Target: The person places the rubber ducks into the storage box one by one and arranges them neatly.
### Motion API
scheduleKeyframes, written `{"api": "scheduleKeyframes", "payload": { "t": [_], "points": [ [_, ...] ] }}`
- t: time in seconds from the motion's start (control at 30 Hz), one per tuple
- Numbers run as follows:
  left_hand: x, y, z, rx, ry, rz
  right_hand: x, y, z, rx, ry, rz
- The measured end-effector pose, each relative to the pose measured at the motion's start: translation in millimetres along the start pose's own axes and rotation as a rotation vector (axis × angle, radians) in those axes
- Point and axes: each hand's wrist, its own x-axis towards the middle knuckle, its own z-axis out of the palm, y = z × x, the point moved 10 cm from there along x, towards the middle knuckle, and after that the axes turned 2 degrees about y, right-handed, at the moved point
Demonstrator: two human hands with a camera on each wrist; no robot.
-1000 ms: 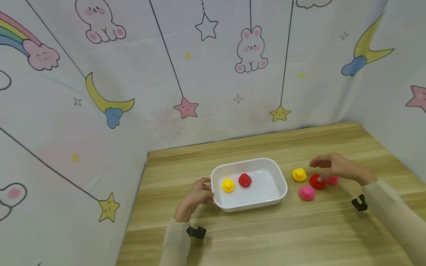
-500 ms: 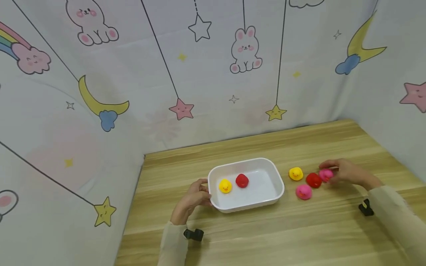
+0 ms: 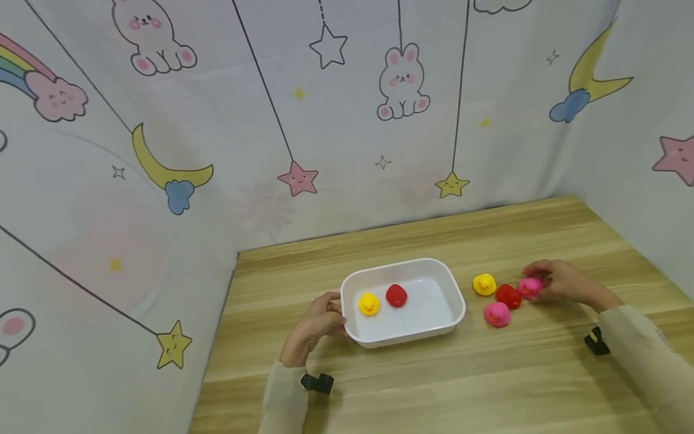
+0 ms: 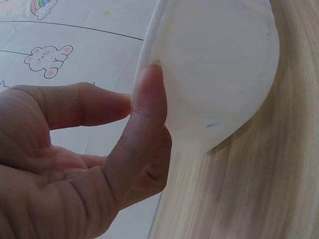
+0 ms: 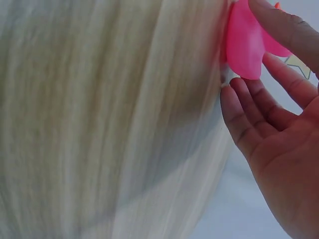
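Note:
A white plastic tray [image 3: 434, 301] stands on the wooden table, with a yellow rubber duck [image 3: 368, 304] and a red rubber duck [image 3: 396, 295] inside. My left hand [image 3: 316, 321] pinches the tray's left rim between thumb and finger, close up in the left wrist view. On the right, my right hand [image 3: 570, 283] has its thumb and fingers around a pink rubber duck [image 3: 528, 287], which sits at table level. In the right wrist view the thumb touches that duck's side, and the fingertips lie by its lower edge.
Between the tray and my right hand are another yellow duck [image 3: 484, 284], another red duck [image 3: 509, 296] and a second pink duck [image 3: 497, 314]. Printed white cloth [image 3: 347, 138] walls the table [image 3: 412, 386] at the back and sides.
My right hand has moved right from over the red duck to the far pink duck and closed its fingers about it. The left hand stays at the tray's rim.

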Motion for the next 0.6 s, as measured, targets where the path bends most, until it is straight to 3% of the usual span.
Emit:
{"api": "scheduleKeyframes", "payload": {
  "t": [0.17, 0.33, 0.6],
  "points": [
    [0.0, 0.1, 0.4, 0.002, 0.003, -0.010, -0.7, -2.9, -0.2, -0.058, 0.028, -0.013],
    [-1.9, 0.3, -2.0, 0.001, 0.011, -0.008, 2.1, -4.9, -3.1, -0.044, 0.025, -0.007],
    [-0.3, 0.6, -1.9, 0.003, 0.001, 0.002, 7.2, -21.7, -17.0, 0.156, 0.071, -0.006]
  ]
}}
